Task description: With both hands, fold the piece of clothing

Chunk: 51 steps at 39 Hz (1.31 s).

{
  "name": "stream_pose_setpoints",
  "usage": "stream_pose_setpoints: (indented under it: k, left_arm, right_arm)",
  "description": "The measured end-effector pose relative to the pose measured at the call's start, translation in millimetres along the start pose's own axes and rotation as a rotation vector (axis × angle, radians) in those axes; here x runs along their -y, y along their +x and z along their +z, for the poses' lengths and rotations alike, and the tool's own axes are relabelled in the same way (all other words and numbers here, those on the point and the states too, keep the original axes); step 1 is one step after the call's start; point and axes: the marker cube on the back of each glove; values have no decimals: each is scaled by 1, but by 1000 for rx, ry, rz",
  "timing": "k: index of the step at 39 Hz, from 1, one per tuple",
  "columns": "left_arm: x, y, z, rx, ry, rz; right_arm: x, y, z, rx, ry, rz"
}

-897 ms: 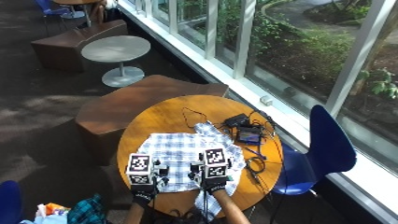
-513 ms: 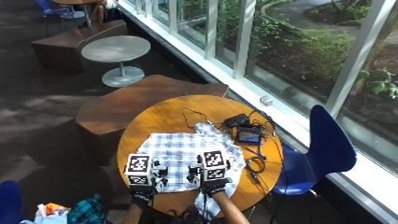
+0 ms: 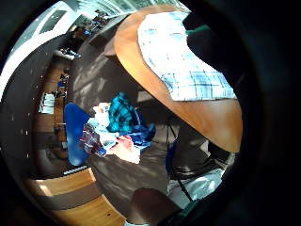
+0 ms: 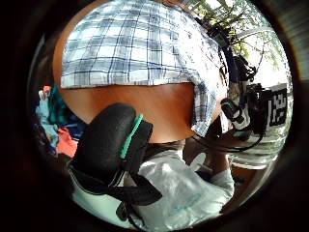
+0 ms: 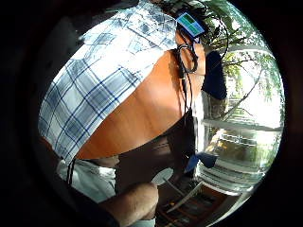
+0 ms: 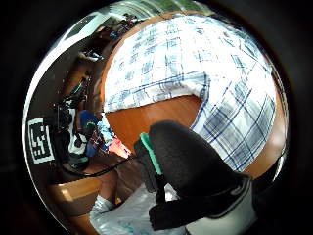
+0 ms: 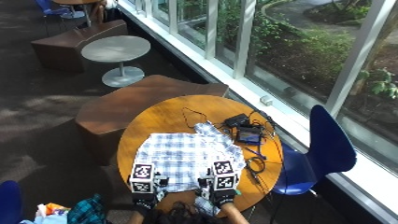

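Observation:
A blue and white checked shirt (image 7: 187,154) lies spread flat on the round wooden table (image 7: 161,116), reaching almost to the near edge. My left hand (image 7: 144,198) and right hand (image 7: 221,196) hover side by side at that near edge, just short of the cloth's hem. In the left thumb side palm view the black thumb (image 4: 108,140) stands apart from the shirt (image 4: 140,43), with bare wood between them. The right thumb (image 6: 186,156) likewise hangs off the shirt (image 6: 195,63). Neither hand holds any cloth.
A small device with a lit screen (image 7: 250,136), a black box (image 7: 236,122) and several cables lie on the table's far right. A blue chair (image 7: 326,144) stands to the right. A heap of coloured clothes (image 7: 81,210) lies at the near left, a brown bench (image 7: 149,98) beyond the table.
Both hands have drawn back a little toward the person, off the shirt's near edge. The shirt lies as before.

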Motion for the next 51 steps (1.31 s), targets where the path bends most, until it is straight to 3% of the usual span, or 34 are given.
stream_pose_setpoints:
  k: [8,14,21,25,30,34,38,42,46,51]
  left_arm:
    - [20,-6,58,37,-132,3]
    - [30,-12,70,-1,-37,-29]
    - [49,-18,74,-17,290,-64]
    - [40,-17,56,-36,430,-56]
    - [14,-53,25,230,535,-89]
    - [10,-25,9,59,622,18]
    - [0,-24,-12,35,540,173]
    - [3,-28,-27,55,377,302]
    - [26,-34,-36,117,250,313]
    - [94,-39,-30,130,146,272]
  right_arm:
    - [5,1,50,107,-181,-41]
    - [8,-1,60,101,-189,-49]
    - [17,24,44,90,20,14]
    - [24,45,28,75,147,-19]
    - [17,57,-10,60,296,-60]
    - [13,57,-27,7,386,-125]
    - [-6,51,-49,-66,291,-273]
    - [10,49,-56,9,157,-367]
    - [58,46,-65,131,75,-376]
    - [148,44,-59,162,14,-302]
